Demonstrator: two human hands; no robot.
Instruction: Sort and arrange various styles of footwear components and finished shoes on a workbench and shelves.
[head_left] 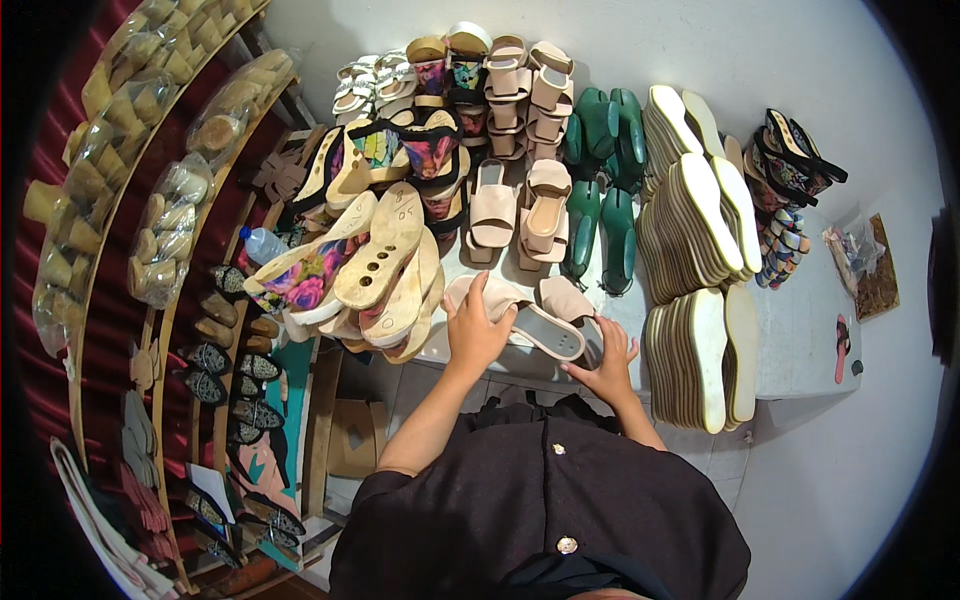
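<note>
A pair of beige slide sandals lies at the front edge of the white table (800,372). The left sandal (548,336) points away to the left, and its wide strap is partly behind my left hand (474,328). That hand is against the strap with its fingers spread, the index finger stretched out and the thumb apart. Beside it is the right sandal (566,300), its sole partly hidden. My right hand (606,366) is at this sandal's near side, thumb and fingers wide apart. Whether its fingertips press on the sole I cannot tell.
Wooden platform soles (383,245) and floral wedge sandals (310,275) are piled at left. Behind stand beige heeled sandals (492,210) and green shoe lasts (618,235). Stacked pale insoles (690,225) rise at right. Shelves (160,300) of footwear curve along the left side.
</note>
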